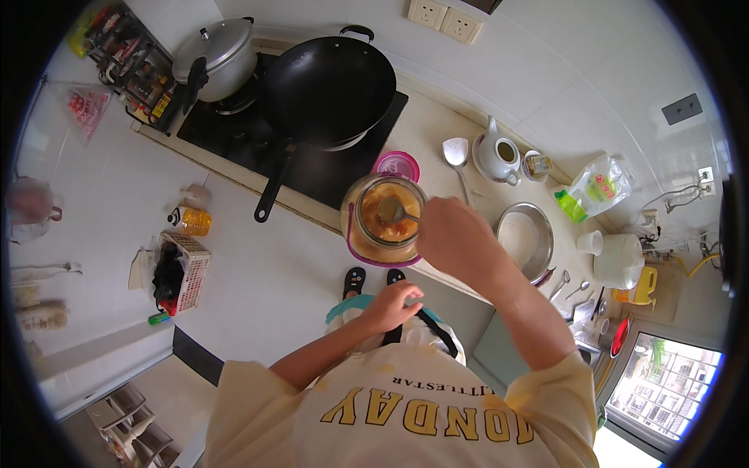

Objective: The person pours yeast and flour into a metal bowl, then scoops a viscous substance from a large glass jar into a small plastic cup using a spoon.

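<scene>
A large glass jar with a purple carrying handle stands at the counter's front edge, its mouth uncovered. Pale orange, lumpy food in liquid fills it up to near the neck. My right hand grips a metal spoon, whose bowl is within the jar's mouth, over the food; most of its handle is hidden by the hand. Behind the jar lies a round pink lid. In front of my body, away from the counter, my left hand holds nothing, fingers loosely bent and thumb apart.
A black wok and an aluminium pressure cooker sit on the gas hob. Along the counter are a spatula, a white teapot, a steel bowl of white powder and loose spoons.
</scene>
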The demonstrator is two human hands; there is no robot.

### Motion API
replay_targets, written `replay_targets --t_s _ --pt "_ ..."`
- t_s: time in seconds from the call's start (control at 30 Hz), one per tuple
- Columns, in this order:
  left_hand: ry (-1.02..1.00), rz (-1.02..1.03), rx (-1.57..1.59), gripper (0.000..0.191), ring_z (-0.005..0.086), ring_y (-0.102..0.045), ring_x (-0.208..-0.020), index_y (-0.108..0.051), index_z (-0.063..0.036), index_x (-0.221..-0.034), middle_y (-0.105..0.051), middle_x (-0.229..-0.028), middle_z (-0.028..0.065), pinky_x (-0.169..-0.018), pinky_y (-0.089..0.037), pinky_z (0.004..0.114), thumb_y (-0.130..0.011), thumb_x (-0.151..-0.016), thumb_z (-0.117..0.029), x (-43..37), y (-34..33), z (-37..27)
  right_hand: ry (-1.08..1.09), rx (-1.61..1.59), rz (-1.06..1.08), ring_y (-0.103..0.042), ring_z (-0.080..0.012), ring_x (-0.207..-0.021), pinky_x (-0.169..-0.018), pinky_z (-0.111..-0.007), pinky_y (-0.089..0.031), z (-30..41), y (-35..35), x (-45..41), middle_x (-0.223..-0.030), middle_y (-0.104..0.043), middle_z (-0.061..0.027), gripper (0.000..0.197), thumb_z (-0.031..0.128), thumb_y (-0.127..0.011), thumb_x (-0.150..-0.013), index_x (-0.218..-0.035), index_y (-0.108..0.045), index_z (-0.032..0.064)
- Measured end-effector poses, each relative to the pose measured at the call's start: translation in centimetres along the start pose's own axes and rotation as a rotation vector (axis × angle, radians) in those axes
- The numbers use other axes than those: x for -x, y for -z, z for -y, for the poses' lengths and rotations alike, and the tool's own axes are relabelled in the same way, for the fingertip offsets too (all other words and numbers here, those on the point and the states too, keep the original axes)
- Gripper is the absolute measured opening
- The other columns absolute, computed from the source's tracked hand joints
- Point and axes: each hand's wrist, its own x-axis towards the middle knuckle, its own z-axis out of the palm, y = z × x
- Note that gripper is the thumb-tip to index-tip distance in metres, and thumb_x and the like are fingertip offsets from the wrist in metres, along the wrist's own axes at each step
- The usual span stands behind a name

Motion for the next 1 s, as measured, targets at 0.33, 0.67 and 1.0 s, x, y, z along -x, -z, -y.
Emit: replay_targets --t_s 0.33,0.67,1.0 --pt "0.184 -0.664 -0.199 0.051 0.0282 -0.056 -0.096 -0.049 -0.0025 -0.096 -0.055 -0.098 0.0127 -0.073 -0.045 0.039 -0.084 -0.066 -0.022 1.7 10.7 -3.8 -0.052 0.29 0.233 -0.068 -0.0274 -0.092 -0.077 -0.033 -0.055 0.9 -7.4 -8.5 -0.094 -0.07 -0.0147 0.016 0.015 -0.066 -0.077 -0.084 -0.072 0.0025" --pt "-0.024 -0.461 -0.135 0.137 0.0417 -0.02 -0.14 -0.006 -0.0031 -0.147 -0.012 -0.152 0.0243 -0.114 -0.027 0.048 -0.095 -0.046 -0.03 -2.3 13.8 -2.8 -0.115 0.165 0.089 -0.068 -0.028 -0.091 -0.079 -0.035 -0.055 -0.1 -10.6 -9.3 -0.098 -0.069 -0.0158 0.023 0.013 -0.065 -0.08 -0.098 -0.068 -0.0007" --pt "-0.021 -0.413 -0.133 0.135 0.0389 -0.024 -0.139 -0.013 -0.0022 -0.147 -0.02 -0.151 0.0214 -0.114 -0.028 0.045 -0.095 -0.044 -0.032 -2.4 14.1 -2.5 -0.007 0.277 0.198 -0.068 -0.0273 -0.091 -0.079 -0.033 -0.055 0.1 -10.2 -9.6 -0.099 -0.068 -0.0154 0.023 0.014 -0.064 -0.08 -0.097 -0.07 0.0"
